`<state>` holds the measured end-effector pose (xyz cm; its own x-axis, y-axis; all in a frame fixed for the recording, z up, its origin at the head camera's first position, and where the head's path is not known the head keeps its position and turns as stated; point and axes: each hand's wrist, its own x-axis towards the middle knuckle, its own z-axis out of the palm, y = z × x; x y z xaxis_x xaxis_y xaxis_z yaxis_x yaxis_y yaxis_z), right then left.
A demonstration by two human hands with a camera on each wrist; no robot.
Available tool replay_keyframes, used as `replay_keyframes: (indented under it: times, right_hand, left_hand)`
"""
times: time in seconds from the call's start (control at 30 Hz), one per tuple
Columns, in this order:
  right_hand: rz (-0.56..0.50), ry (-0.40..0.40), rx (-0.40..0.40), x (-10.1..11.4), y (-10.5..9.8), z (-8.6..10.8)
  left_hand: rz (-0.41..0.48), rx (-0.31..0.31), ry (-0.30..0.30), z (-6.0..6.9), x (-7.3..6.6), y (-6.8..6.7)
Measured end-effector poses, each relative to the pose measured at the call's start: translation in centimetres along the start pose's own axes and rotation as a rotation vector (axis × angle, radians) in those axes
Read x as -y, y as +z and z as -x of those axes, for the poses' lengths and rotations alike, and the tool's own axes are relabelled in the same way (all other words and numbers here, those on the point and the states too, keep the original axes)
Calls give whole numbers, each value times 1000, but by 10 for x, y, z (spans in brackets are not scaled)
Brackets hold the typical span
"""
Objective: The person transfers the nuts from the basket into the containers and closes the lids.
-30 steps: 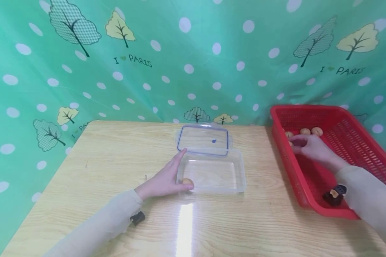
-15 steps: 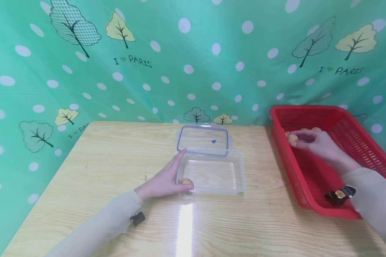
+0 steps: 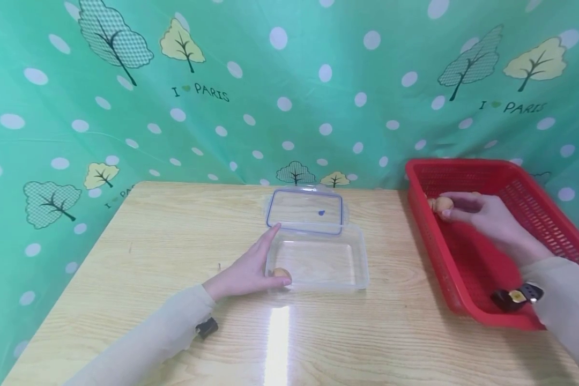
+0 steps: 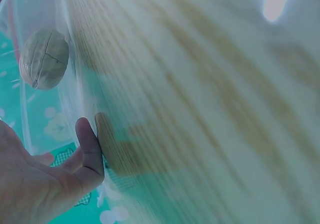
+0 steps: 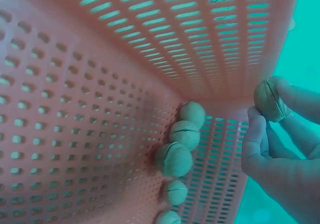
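Note:
A clear plastic container (image 3: 318, 262) stands on the table with one walnut (image 4: 44, 59) inside, at its near left corner. My left hand (image 3: 248, 273) rests against the container's left side, fingers extended and thumb spread along the near edge. Over the red basket (image 3: 444, 262), my right hand (image 3: 492, 220) pinches a walnut (image 5: 270, 98) between thumb and fingertips. Several other walnuts (image 5: 175, 159) lie in a row along a basket wall in the right wrist view; the hand mostly hides them in the head view.
A clear lid (image 3: 304, 210) with a blue seal lies right behind the container. The basket's raised perforated walls border the right of the wooden table (image 3: 183, 236). A green patterned curtain (image 3: 251, 107) hangs behind the table.
My right hand has picked up a walnut at the basket's left side and drawn slightly back to the right with it. The left hand and container have stayed put.

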<state>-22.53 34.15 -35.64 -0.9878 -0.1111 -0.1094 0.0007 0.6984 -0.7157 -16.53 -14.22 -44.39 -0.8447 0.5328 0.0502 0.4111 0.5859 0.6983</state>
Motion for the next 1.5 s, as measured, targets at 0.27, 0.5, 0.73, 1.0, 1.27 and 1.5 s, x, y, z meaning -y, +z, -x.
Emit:
replay_keyframes:
  times: [0.27, 0.5, 0.73, 1.0, 1.27, 1.5]
  right_hand:
    - [-138, -107, -20, 12, -2, 5]
    - [-122, -162, -12, 20, -5, 7]
    - [-152, -263, -30, 29, 2, 6]
    - [-208, -225, -82, 44, 9, 5]
    - [-249, -186, -119, 61, 19, 6]
    - [-207, -155, -80, 73, 26, 10]
  left_hand:
    - [-4, 1, -9, 0, -1, 0]
    - [-6, -1, -11, 0, 0, 1]
    - [-13, -4, -2, 1, -2, 0]
    - [-4, 2, -10, 1, -5, 0]
    - [-1, 4, -12, 0, -3, 0]
    - [-2, 0, -8, 0, -3, 0]
